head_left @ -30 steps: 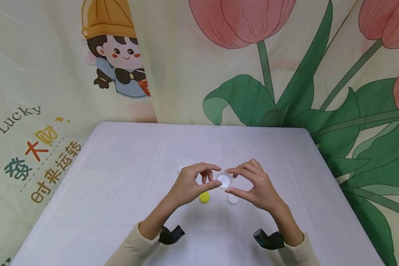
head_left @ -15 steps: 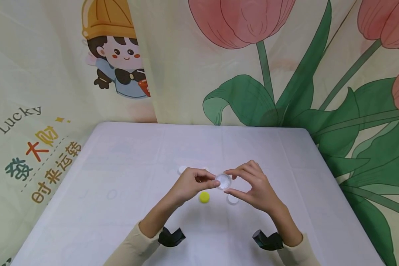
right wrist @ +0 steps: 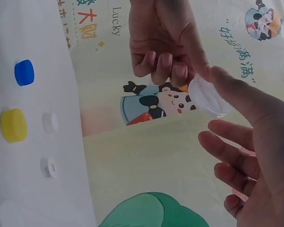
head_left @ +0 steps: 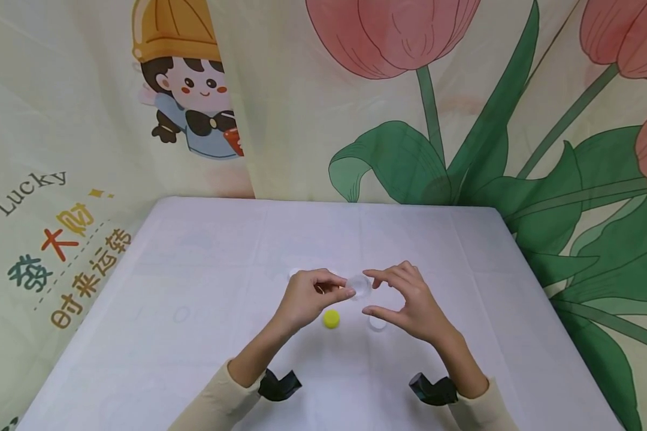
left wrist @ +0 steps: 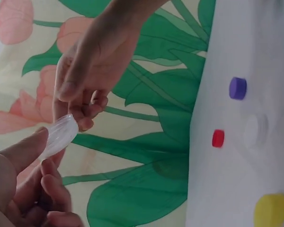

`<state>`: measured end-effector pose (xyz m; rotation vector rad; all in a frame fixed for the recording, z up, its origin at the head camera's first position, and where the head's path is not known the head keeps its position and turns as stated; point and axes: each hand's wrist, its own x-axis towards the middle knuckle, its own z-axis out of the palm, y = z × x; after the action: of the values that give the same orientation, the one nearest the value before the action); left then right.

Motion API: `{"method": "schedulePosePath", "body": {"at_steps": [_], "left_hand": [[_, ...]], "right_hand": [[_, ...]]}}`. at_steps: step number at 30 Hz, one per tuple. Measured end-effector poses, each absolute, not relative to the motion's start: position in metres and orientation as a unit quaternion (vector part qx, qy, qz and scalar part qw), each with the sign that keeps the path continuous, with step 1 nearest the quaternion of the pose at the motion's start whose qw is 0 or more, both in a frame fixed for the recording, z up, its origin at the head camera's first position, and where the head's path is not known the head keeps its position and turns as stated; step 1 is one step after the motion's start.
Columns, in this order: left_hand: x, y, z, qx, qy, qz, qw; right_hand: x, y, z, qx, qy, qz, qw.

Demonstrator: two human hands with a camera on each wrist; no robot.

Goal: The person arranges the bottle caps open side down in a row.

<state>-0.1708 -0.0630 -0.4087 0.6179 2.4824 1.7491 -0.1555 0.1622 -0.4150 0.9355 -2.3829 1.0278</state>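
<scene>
My left hand pinches a round clear plastic lid at its edge, between thumb and fingers, above the table. In the left wrist view the lid is tilted, showing its ridged side. My right hand is just to the right, thumb and fingers spread around the lid's far side; in the right wrist view its finger overlaps the lid, and contact is hard to tell. A yellow bottle cap and a white cap lie on the table below the hands.
Other caps lie on the white tablecloth: purple, red and white in the left wrist view, blue and small white in the right. A printed curtain hangs behind the table.
My left fingers have closed from a wide spread into a pinch on the lid. The lid has shifted slightly left and up and tilted. My right hand stays nearly in place, its fingers spread.
</scene>
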Motion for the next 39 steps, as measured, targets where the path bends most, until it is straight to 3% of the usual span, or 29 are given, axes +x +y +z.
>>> {"method": "schedulePosePath", "body": {"at_steps": [9, 12, 16, 22, 32, 39], "left_hand": [[-0.174, -0.064, -0.41, 0.364, 0.773, 0.461, -0.239], [-0.175, -0.063, -0.41, 0.417, 0.752, 0.413, -0.301], [-0.175, -0.063, -0.411, 0.452, 0.733, 0.373, -0.345], [-0.176, -0.062, -0.41, 0.459, 0.734, 0.362, -0.344], [-0.175, -0.059, -0.414, 0.414, 0.773, 0.406, -0.258], [-0.175, -0.058, -0.415, 0.395, 0.79, 0.4, -0.246]], "right_hand": [[-0.159, 0.162, -0.419, 0.293, -0.84, 0.448, 0.091], [-0.153, 0.158, -0.404, 0.288, -0.823, 0.487, 0.053], [-0.146, 0.154, -0.39, 0.291, -0.802, 0.521, 0.022], [-0.146, 0.155, -0.389, 0.291, -0.795, 0.532, 0.017], [-0.148, 0.159, -0.391, 0.27, -0.808, 0.519, 0.074], [-0.158, 0.165, -0.408, 0.279, -0.802, 0.521, 0.087]]}}
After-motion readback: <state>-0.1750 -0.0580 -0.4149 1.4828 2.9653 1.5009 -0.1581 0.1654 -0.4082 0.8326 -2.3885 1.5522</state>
